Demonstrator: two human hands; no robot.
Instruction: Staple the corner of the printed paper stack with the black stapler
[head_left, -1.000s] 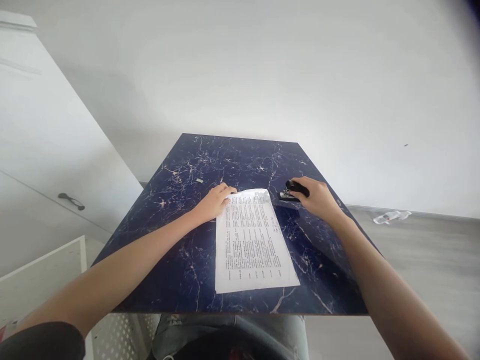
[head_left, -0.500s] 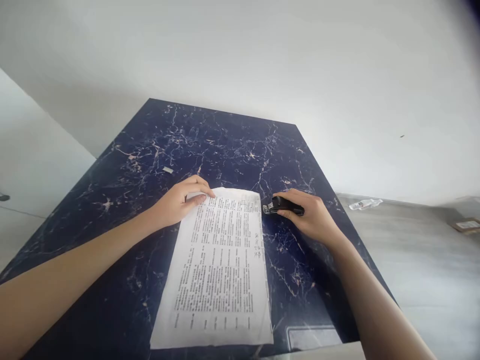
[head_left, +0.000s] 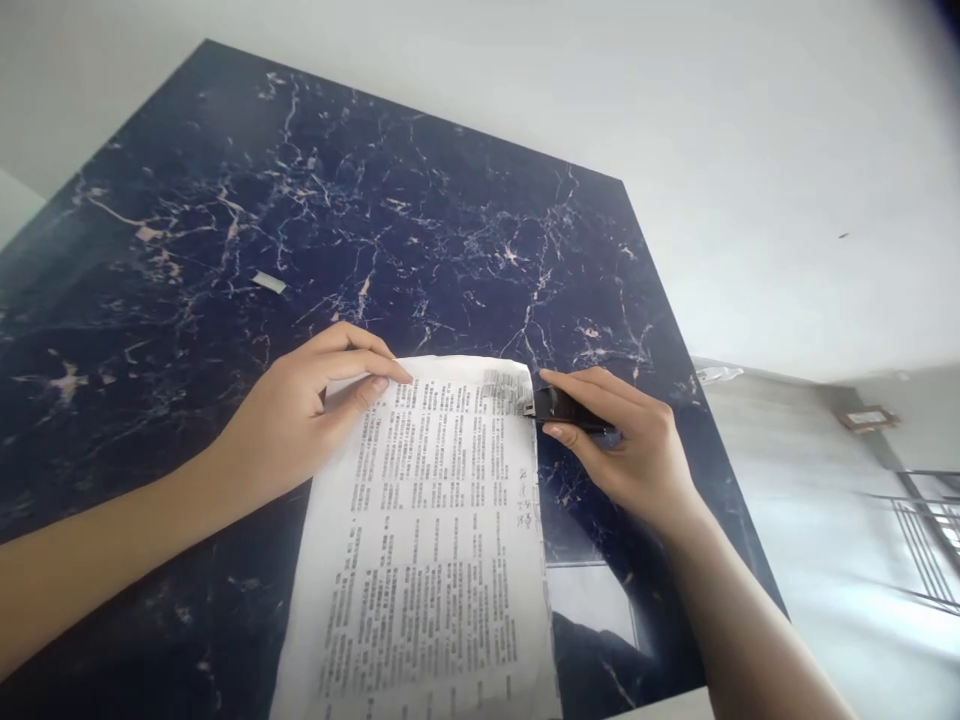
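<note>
A printed sheet of paper [head_left: 420,520], possibly a stack, lies before me with rows of text and handwriting along its right edge. My left hand [head_left: 322,390] grips its far left corner, thumb on top and fingertips at the far edge. In my right hand [head_left: 622,425] is a black stapler [head_left: 562,408], gripped between thumb and fingers. Its metal tip reaches over the paper's right edge near the far corner, beside the printed text. Whether its jaws are pressed together cannot be made out.
The dark blue marble-patterned table [head_left: 435,230] extends away toward a pale wall [head_left: 750,130]. A small pale strip [head_left: 269,282] lies on it beyond my left hand. Down on the floor to the right are a clear plastic wrapper [head_left: 720,374] and a brown object [head_left: 868,418].
The stapler has moved left from beside the paper onto its right edge. My left hand keeps its hold at the far left corner. The view has shifted closer and tilted.
</note>
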